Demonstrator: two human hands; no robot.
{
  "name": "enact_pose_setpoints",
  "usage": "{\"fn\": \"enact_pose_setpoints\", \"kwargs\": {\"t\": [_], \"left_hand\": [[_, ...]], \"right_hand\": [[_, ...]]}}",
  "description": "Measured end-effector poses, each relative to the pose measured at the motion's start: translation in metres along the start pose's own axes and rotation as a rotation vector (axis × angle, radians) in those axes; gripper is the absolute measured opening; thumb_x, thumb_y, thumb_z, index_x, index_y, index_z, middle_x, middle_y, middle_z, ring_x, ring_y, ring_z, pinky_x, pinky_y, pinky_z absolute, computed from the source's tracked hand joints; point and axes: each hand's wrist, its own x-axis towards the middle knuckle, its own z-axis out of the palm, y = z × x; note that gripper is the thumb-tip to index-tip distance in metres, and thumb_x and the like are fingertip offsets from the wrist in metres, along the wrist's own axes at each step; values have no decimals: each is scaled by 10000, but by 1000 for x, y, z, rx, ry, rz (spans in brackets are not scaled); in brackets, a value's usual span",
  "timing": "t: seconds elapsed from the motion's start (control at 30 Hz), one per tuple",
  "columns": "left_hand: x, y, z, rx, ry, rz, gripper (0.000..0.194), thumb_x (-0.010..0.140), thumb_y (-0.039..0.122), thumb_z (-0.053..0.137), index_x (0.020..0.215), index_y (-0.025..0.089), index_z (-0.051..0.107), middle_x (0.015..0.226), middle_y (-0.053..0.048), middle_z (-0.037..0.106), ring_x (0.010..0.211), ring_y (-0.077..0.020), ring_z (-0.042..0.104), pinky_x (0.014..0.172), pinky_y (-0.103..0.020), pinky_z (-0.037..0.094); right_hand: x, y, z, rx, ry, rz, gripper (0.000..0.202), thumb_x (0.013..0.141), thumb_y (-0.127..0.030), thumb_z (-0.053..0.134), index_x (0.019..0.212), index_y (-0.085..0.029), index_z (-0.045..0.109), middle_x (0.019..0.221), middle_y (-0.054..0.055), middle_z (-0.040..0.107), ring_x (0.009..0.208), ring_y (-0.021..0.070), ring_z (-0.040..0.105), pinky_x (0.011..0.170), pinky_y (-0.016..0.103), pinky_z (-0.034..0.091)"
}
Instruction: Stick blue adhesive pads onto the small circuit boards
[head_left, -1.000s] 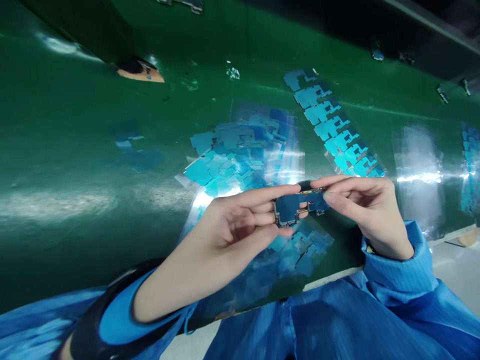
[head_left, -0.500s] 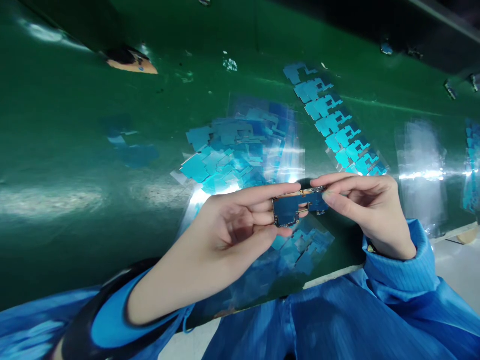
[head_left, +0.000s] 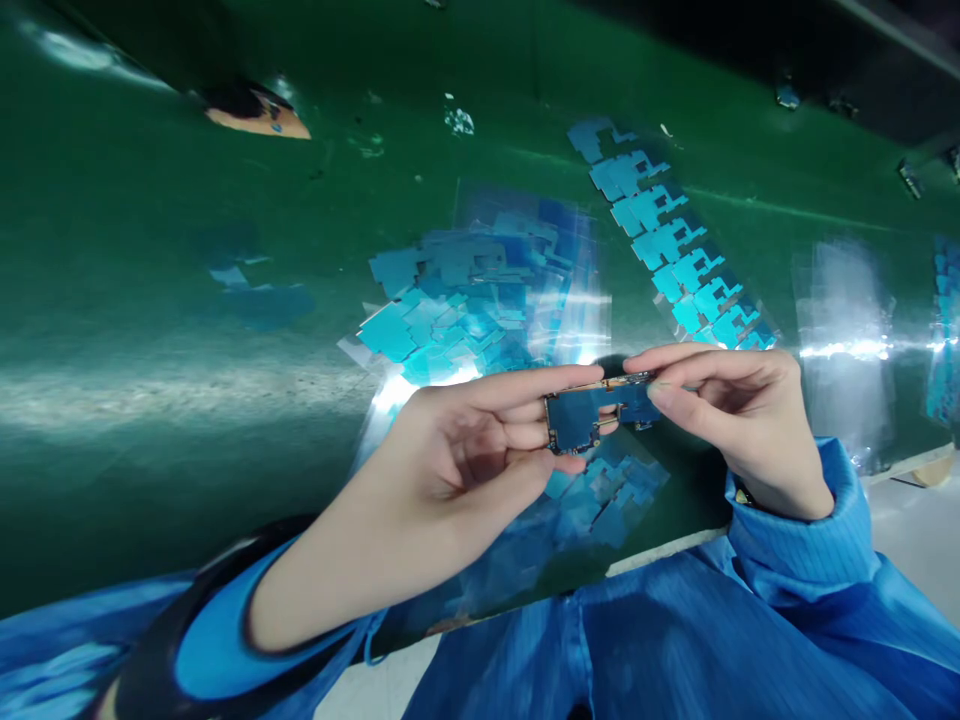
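A small circuit board [head_left: 576, 420] with a dark blue face is held up between both hands, low over the green table. My left hand [head_left: 480, 440] supports its left end, fingers behind it and the thumb at its lower edge. The board's right end is pinched between thumb and fingers of my right hand [head_left: 742, 400]. Behind the hands lies a loose pile of blue film pieces [head_left: 442, 310], cut to irregular outlines. A slanting strip of similar blue die-cut pieces [head_left: 660, 235] lies beyond my right hand. More blue pieces [head_left: 611, 495] rest beneath the board.
The green table [head_left: 135, 250] ends at a pale front edge [head_left: 667, 550] close to my body. Clear plastic sheets [head_left: 844, 320] lie at right. A dark object with a tan end [head_left: 259, 115] stands at upper left. Small parts [head_left: 787, 95] sit along the far right.
Both hands keep the same hold on the board, which has barely moved. The view has shifted very slightly.
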Motion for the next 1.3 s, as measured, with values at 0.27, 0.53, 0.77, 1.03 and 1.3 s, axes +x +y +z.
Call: {"fn": "enact_pose_setpoints", "kwargs": {"t": [0.27,0.53,0.77,1.03,1.3], "left_hand": [[3,-5,-3,24,-26,17,418,750,197,655,1162,258,699,631,17,700,608,-162,688,738,-314,612],[3,-5,-2,8,-22,25,413,735,200,672,1143,260,708,558,39,664,551,-147,665,714,-302,615],[4,-6,-2,-18,-29,17,406,733,196,674,1133,255,714,632,13,709,620,-173,689,735,-317,609],[1,-3,-2,74,6,28,362,772,252,687,1132,283,708,518,59,558,448,-100,535,474,-186,511],[0,-3,2,110,46,-6,339,783,270,684,1120,282,710,498,76,453,445,-79,448,483,-173,461]], "right_hand": [[1,0,0,-7,-3,-17,123,749,-132,734,728,-252,754,911,2,758,815,159,711,624,239,619],[1,-1,2,-26,13,-5,100,746,-153,743,710,-246,750,897,8,758,811,167,712,603,245,616],[1,-1,1,-23,4,-4,117,748,-136,737,718,-248,749,896,-1,756,777,147,707,602,232,616],[1,1,1,-24,7,-26,99,744,-148,742,722,-245,749,893,7,756,794,155,707,615,240,619],[1,2,2,13,-5,-27,118,754,-136,734,738,-251,757,903,1,755,783,140,705,615,225,606]]}}
